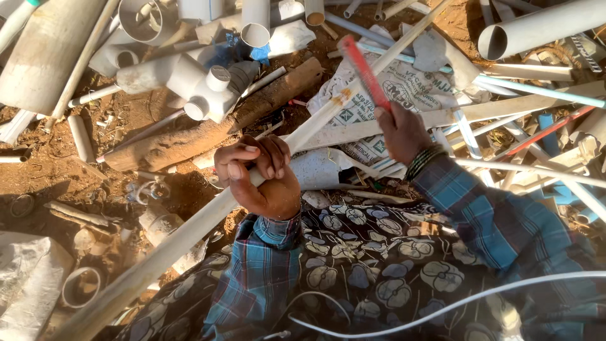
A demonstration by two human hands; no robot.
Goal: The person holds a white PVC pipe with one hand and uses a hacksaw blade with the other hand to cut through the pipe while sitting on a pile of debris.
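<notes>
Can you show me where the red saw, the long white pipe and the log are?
Red saw [365, 71]: head view, middle of its blade.
Long white pipe [189, 228]: head view, stretch below the left hand.
Log [208, 129]: head view, middle of its bark.

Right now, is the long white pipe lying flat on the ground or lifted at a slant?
Lifted at a slant. The left hand grips the long white pipe mid-length; the right hand holds a red saw against it.

free: bare dirt [38, 183] left | blocked: pipe pile [189, 82] ahead, crossed pipes [536, 126] right
</notes>
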